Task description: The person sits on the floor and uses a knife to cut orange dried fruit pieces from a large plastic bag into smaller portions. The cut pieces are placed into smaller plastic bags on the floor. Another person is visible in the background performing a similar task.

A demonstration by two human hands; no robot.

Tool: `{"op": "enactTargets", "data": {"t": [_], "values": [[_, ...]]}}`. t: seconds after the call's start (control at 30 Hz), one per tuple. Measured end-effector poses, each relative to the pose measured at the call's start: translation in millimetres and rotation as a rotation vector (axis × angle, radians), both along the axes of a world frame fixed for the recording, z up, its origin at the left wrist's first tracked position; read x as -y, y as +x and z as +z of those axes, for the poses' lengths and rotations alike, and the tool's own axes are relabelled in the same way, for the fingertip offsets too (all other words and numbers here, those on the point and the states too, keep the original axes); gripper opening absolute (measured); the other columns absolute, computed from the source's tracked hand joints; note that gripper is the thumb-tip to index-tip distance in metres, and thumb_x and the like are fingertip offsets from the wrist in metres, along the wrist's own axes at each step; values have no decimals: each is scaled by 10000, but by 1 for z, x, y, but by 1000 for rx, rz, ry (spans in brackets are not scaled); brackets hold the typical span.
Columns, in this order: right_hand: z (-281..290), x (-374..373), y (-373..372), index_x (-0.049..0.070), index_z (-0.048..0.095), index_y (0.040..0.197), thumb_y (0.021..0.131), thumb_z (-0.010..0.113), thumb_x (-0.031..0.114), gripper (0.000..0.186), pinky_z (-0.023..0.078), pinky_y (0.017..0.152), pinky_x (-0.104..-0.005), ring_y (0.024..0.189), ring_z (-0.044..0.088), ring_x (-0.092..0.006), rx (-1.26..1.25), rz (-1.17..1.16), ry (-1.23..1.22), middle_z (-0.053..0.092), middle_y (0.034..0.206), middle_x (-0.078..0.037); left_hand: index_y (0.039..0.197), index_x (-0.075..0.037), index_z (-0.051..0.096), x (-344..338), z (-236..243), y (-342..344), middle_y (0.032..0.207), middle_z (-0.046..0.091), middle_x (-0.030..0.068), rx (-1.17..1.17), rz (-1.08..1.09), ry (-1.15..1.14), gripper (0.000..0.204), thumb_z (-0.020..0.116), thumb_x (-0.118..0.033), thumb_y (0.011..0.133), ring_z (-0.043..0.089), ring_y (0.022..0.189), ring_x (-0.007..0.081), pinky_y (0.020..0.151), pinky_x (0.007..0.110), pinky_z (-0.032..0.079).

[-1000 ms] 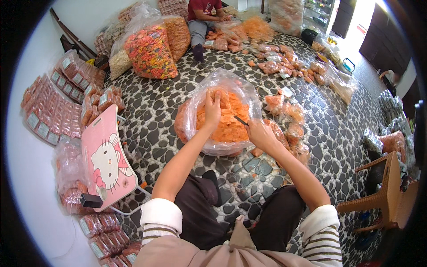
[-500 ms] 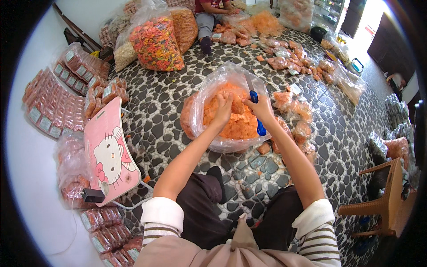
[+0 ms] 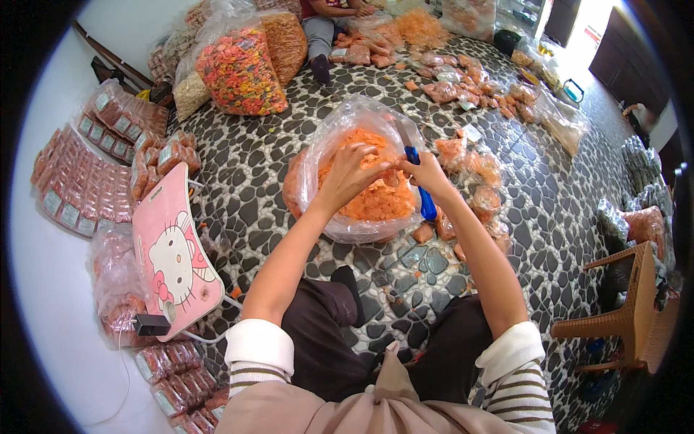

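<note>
Head view: the wearer's dark-trousered legs are spread on a stone-patterned floor. Just beyond them, straight ahead, stands an open, see-through bag of orange pieces. The left hand is over the pieces, fingers loosely spread; its grip hides what lies beneath, so whether it holds anything cannot be told. The right hand, at the bag's right rim, has its grip closed on a blue-handled knife. The knife's long axis runs away from the wearer: handle end nearest, blade pointing ahead and leaning slightly left. Most of the pieces lie left of the knife, and the left hand is nearer their middle.

Right of the bag are small packets. To the left, a pink table is tipped on its side, its top showing a white cartoon cat, with a black adapter near its lower corner. A brown chair is at far right. Along the left wall, rows of packs carry pale labels, their print too small to read. Farther off are a sack of multicoloured pieces, scattered packets and another person.
</note>
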State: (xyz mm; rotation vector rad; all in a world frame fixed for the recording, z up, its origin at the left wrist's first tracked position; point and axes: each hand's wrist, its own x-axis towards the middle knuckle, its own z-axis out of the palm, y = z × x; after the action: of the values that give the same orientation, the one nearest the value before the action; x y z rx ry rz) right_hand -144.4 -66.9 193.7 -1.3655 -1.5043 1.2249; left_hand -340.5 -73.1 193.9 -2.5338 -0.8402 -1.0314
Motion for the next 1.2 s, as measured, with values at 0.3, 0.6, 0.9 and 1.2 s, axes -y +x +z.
{"op": "enactTargets", "data": {"t": [0.3, 0.6, 0.9, 1.2], "values": [[-1, 8, -6, 53, 522, 797, 811, 602, 116, 103, 325, 439, -204, 549, 460, -68, -276, 66, -233, 498, 639, -6, 928, -208, 598, -5, -6, -3, 980, 486, 6, -25, -53, 32, 232, 653, -191, 703, 460, 991, 225, 815, 357, 408], [-25, -3, -10, -2, 549, 767, 776, 610, 178, 191, 426, 517, -319, 584, 559, -216, 200, 52, 11, 564, 644, -128, 959, -148, 561, -7, -12, -10, 1049, 499, 2, -197, -105, 54, 214, 573, -157, 746, 443, 1024, 214, 859, 359, 377], [-38, -10, 11, -24, 563, 731, 719, 610, 209, 238, 454, 612, -398, 650, 585, -335, 522, -198, 309, 591, 680, -201, 981, -84, 509, -10, -36, -17, 1081, 445, 83, -204, 7, -121, 203, 540, -194, 813, 409, 1028, 257, 868, 383, 360], [-14, -7, -4, 5, 535, 810, 851, 524, 115, 117, 344, 441, -191, 556, 458, -66, -273, -22, -151, 549, 727, -39, 1196, -83, 353, -2, -35, 19, 1175, 409, 136, 1317, -145, -1507, 359, 363, -335, 939, 482, 1076, 296, 864, 381, 469]]}}
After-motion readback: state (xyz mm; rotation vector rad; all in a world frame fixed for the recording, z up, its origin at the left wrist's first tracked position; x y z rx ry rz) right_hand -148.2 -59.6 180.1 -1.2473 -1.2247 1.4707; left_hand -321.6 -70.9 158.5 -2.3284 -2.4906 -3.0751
